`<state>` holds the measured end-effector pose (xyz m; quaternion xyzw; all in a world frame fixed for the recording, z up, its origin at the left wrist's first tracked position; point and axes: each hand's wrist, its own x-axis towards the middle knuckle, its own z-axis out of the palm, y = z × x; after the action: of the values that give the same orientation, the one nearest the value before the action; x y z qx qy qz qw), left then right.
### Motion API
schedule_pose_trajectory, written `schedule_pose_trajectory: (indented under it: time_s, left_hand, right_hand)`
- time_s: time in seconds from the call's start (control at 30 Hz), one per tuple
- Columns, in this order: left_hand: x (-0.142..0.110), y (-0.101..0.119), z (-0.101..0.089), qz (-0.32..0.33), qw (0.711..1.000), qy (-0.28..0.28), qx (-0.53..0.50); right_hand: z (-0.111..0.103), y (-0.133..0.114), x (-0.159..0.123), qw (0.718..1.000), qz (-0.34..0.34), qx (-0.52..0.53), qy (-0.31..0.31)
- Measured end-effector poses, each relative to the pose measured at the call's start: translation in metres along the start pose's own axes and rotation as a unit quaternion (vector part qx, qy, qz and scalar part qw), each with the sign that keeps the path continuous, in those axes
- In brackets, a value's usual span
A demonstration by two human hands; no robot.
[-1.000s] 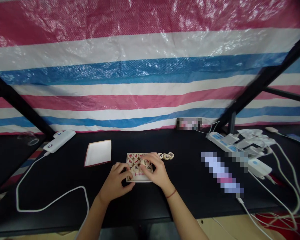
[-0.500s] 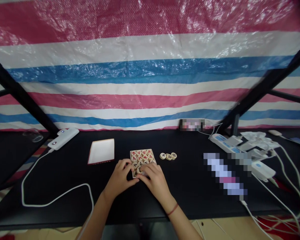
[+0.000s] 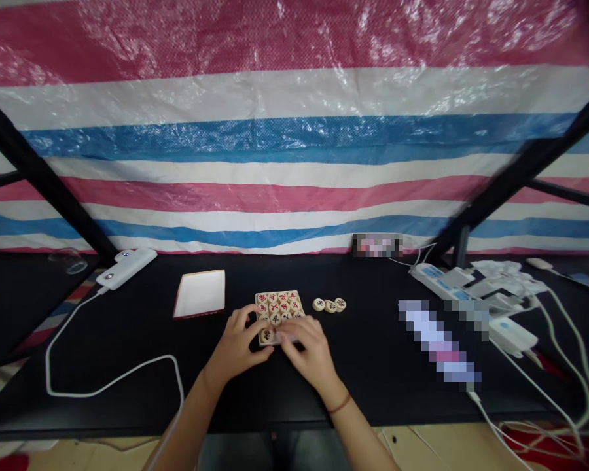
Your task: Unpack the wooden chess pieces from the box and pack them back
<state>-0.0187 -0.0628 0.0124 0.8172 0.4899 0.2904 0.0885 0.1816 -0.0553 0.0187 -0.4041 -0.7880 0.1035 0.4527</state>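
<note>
A shallow white box [image 3: 300, 302] in the middle of the desk holds rows of round Chinese chess pieces [image 3: 285, 306], red-marked ones at the back and black-marked ones nearer me. One black-marked piece [image 3: 266, 335] lies in the front left corner. My left hand [image 3: 238, 340] curves around the box's left side, thumb and fingers apart, index fingertip over the pieces and thumb near the front corner. Over the right front part is my right hand [image 3: 310, 350], its thumb apart from its fingers, covering some pieces. Right of the box lie three loose black-marked pieces [image 3: 330, 305].
A box lid [image 3: 200, 293] lies with its white inside up, to the left. Farther left is a white power bank [image 3: 127, 268] with a cable. On the right are a blurred-out phone [image 3: 439, 343], a power strip [image 3: 439, 278] and tangled cables. A striped sheet [image 3: 285, 196] hangs behind.
My right hand moved from the box's back right to its front, carrying a piece leftward, and has let go of it at the front left. My left hand stays at the left side.
</note>
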Motion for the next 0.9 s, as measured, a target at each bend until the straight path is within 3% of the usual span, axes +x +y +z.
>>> schedule_pose_trajectory:
  time_s: [0.13,0.3,0.43,0.57,0.7,0.8,0.9]
  left_hand:
    - [0.002,0.003,0.001,0.013,1.0,-0.017,0.017]
    - [0.004,0.004,0.003,0.01,0.999,-0.017,0.028]
    - [0.003,0.004,0.003,0.012,0.999,-0.013,0.031]
    - [0.006,0.007,0.0,0.017,0.999,0.01,0.03]
    - [0.025,0.01,0.001,0.022,0.998,0.06,0.017]
    - [0.04,0.011,0.009,0.045,0.997,0.058,-0.022]
    - [0.044,0.008,0.019,0.043,0.994,0.099,-0.037]
  right_hand:
    - [-0.019,0.034,0.012,0.989,0.057,-0.117,0.071]
    - [-0.025,0.07,0.017,0.966,0.055,-0.253,-0.028]
    - [-0.022,0.079,0.011,0.965,0.047,-0.254,-0.038]
    - [-0.025,0.074,0.013,0.977,0.037,-0.21,0.001]
    - [-0.023,0.051,0.029,0.993,0.04,-0.096,0.059]
    - [-0.011,0.031,0.038,0.998,0.031,0.004,0.054]
    - [0.002,0.021,0.038,0.998,0.028,0.045,0.045]
